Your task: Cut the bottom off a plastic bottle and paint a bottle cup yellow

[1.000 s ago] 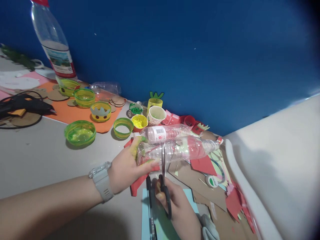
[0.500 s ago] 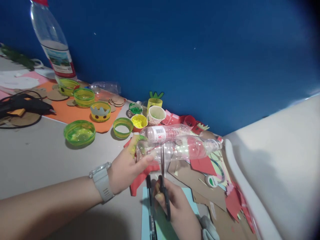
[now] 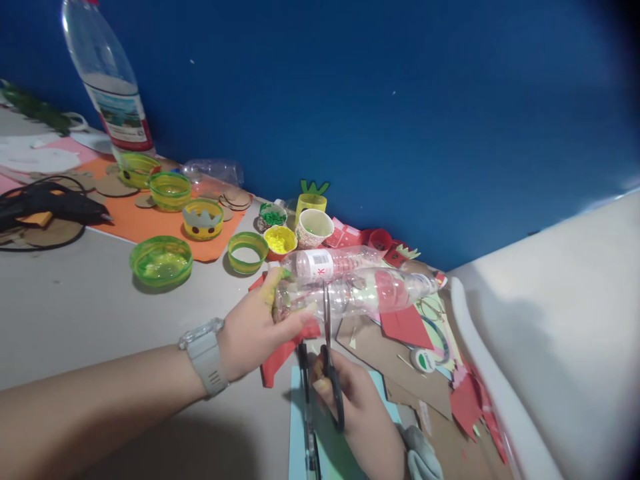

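Observation:
My left hand (image 3: 260,327), with a grey watch on its wrist, grips the base end of a clear plastic bottle (image 3: 370,293) that lies on its side, pointing right. My right hand (image 3: 355,407) holds black-handled scissors (image 3: 327,353) upright in the view, their blades against the bottle's side just right of my left fingertips. Whether the blades have cut into the plastic is too blurred to tell. A second clear bottle with a barcode label (image 3: 319,265) lies directly behind the first.
Green and yellow bowls (image 3: 161,263), small cups (image 3: 314,228) and a black glue gun (image 3: 65,207) stand left and behind. A tall bottle (image 3: 120,113) rises at the back left. Cardboard (image 3: 395,367) and red scraps (image 3: 467,407) lie right; a black cutter (image 3: 307,413) lies in front.
The view has shifted slightly. Both hands keep their holds on the bottle and scissors, with the blades still at the bottle's side.

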`<state>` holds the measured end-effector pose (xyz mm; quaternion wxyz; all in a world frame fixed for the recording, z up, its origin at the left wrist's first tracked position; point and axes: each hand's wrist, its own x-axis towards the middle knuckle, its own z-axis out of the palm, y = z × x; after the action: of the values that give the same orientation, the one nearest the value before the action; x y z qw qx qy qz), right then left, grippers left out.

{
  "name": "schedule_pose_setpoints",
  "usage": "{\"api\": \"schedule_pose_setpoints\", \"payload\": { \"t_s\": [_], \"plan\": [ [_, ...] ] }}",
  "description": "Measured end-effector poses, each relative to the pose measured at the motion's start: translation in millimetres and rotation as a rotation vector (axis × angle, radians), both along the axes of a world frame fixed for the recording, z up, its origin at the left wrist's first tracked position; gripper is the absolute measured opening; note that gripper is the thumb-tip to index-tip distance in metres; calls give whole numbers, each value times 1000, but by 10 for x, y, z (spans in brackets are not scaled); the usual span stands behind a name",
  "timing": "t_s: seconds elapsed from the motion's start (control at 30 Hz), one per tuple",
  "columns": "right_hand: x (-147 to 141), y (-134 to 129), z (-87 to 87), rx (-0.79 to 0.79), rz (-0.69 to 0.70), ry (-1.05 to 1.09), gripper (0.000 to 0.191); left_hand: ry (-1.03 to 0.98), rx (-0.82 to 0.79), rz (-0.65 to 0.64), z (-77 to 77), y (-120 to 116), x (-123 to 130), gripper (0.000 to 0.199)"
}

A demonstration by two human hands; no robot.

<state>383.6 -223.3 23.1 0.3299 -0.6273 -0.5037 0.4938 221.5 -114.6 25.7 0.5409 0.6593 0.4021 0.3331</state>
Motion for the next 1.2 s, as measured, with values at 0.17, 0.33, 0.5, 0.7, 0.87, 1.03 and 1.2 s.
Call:
{"api": "schedule_pose_setpoints", "payload": {
  "t_s": [0.17, 0.33, 0.5, 0.7, 0.87, 1.03, 1.2],
  "plan": [
    [12, 42, -16, -59, -28, 24, 64, -23, 68, 17, -24, 11, 0, 42],
    [-1, 41, -15, -83, -37, 21, 61, -50, 84, 22, -42, 21, 7, 37],
    [-24, 18, 74, -62, 49, 14, 57, -85, 15, 27, -82, 23, 24, 41],
    [-40, 8, 143, 14, 217, 75, 49, -165, -53, 43, -101, 48, 53, 41],
    [-41, -7, 74, 13, 209, 92, 49, -185, -254, 57, -76, 61, 62, 45],
    [-30, -21, 29, 5, 219, 77, 38, -202, -311, 64, -119, 75, 65, 48],
    [-22, -35, 15, 54, 246, -4, 34, -227, -280, 81, -125, 85, 76, 46]
  ]
}}
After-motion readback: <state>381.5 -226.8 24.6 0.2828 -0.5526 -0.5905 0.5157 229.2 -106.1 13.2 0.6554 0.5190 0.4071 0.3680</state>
